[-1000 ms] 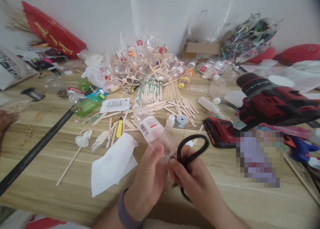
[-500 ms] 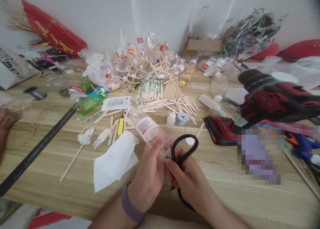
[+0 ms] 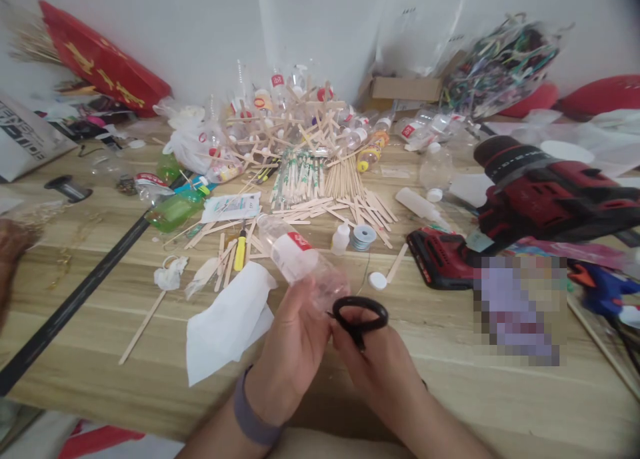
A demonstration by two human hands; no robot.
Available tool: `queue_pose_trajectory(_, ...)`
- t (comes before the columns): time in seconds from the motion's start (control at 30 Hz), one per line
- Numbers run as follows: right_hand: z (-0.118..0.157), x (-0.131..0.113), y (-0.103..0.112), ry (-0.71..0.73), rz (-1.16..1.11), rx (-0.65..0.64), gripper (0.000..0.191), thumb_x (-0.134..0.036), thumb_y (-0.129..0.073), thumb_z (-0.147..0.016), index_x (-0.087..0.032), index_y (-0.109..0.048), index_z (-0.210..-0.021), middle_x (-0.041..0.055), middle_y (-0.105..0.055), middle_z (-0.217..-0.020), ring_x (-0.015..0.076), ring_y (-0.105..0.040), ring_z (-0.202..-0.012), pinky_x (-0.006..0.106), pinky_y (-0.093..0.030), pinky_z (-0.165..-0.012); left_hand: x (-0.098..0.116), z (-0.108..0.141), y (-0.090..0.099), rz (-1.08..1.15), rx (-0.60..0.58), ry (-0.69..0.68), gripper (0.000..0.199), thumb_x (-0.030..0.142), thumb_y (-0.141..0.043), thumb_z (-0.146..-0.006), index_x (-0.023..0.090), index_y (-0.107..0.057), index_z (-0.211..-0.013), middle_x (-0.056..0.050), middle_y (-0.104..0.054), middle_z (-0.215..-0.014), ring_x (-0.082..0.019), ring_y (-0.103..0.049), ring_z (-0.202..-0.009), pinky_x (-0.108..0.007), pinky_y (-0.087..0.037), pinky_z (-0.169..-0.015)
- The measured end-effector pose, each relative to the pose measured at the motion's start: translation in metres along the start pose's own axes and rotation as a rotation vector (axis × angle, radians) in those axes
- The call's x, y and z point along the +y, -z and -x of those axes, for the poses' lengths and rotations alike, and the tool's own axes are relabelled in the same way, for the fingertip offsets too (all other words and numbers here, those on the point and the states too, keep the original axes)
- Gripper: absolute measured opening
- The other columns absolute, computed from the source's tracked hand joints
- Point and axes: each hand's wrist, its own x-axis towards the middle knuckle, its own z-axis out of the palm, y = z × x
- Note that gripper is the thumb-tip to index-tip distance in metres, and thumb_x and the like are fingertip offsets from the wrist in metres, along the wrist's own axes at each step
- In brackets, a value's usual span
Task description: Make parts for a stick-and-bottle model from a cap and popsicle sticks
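Note:
A clear plastic bottle (image 3: 295, 251) with a red and white label lies tilted in my left hand (image 3: 294, 349), its neck pointing away to the upper left. My left fingers wrap round its lower part; a purple band circles that wrist. My right hand (image 3: 377, 365) grips black-handled scissors (image 3: 361, 312), one loop standing above the fingers. The scissors' metal near the pivot shows at the bottle's base end; the blade tips are hidden. White paper sheets (image 3: 227, 319) lie left of the bottle.
A red and black power drill (image 3: 555, 199) stands at the right. Wooden sticks (image 3: 345, 179) and many bottles are piled at the back. A wire spool (image 3: 363, 237), a white cap (image 3: 378, 281) and a yellow screwdriver (image 3: 241, 252) lie nearby. Another person's hand (image 3: 13, 245) shows at the left edge.
The bottle has turned about its length, so more red label shows. My right hand has rotated, and the scissors' upper loop has tipped down flatter; the lower loop is now hidden.

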Motion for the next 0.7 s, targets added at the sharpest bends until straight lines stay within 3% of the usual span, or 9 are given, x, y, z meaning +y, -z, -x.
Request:
queue_pose_trajectory(0.07,0.0028,0.0035,-0.0011,0.044,0.064,0.006,0.004,-0.026,-0.052,-0.085,-0.022,-0.054,-0.084,0.0032,-0.064,-0.069,0.0197,-0.061,-0.057,0.029,-0.046,-0.052,0.0021,0.0004,-0.0024,0.032,0.064,0.012,0.018,0.025,-0.056,-0.093,0.015,-0.071,-0.090,-0.006,-0.076,-0.087,-0.017,-0.070,-0.081,-0.028,-0.056,-0.079)
queue_pose_trajectory(0.3,0.0027,0.0040,-0.0001,0.139,0.195,0.048,0.004,-0.024,-0.047,-0.090,-0.022,-0.051,-0.090,0.0061,-0.070,-0.072,0.0234,-0.069,-0.062,0.029,-0.048,-0.049,0.0034,0.0012,-0.0061,0.078,0.111,0.052,0.032,0.028,-0.046,-0.100,0.015,-0.073,-0.088,-0.006,-0.076,-0.084,-0.015,-0.070,-0.075,-0.025,-0.056,-0.071)
queue_pose_trajectory(0.7,0.0039,0.0067,-0.0016,0.174,0.248,0.013,0.007,-0.021,-0.045,-0.089,-0.021,-0.050,-0.093,0.0057,-0.068,-0.070,0.0224,-0.066,-0.056,0.029,-0.048,-0.047,-0.0002,0.0035,-0.0103,0.056,0.124,-0.014,0.017,0.022,-0.053,-0.095,0.017,-0.068,-0.090,-0.002,-0.072,-0.082,-0.015,-0.069,-0.078,-0.026,-0.055,-0.077)
